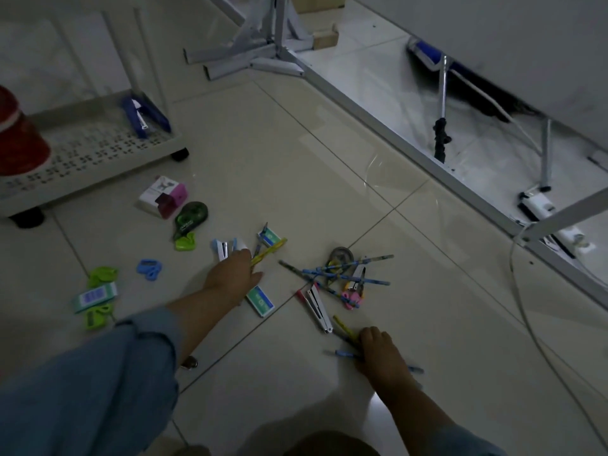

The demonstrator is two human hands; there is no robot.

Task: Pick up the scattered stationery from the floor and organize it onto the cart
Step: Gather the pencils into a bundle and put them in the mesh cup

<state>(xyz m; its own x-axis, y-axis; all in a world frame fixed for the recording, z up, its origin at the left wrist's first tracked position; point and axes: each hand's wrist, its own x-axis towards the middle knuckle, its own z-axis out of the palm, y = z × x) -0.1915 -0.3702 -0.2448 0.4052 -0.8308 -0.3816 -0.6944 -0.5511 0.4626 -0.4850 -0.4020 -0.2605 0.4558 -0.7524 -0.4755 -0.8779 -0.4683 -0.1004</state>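
Note:
Stationery lies scattered on the tiled floor. My left hand [232, 274] is down on the floor, its fingers closed around a yellow pen [271, 250] beside a small blue stapler [223, 249]. A green-and-white staple box [260, 301] lies just under that wrist. My right hand [378, 352] grips several pens [343, 334], one yellow and one blue, low on the floor. Between the hands sit a red-and-white stapler [315, 306] and a pile of blue pens [342, 274]. The white cart [98, 159] stands at the upper left with a blue stapler [141, 115] on its bottom shelf.
A pink-and-white box [163, 195], a green correction tape [190, 218], green and blue clips [149, 268] and another staple box [95, 296] lie at the left. A red container [19, 136] is on the cart. A metal frame [394, 133] and a white cable [526, 307] run along the right.

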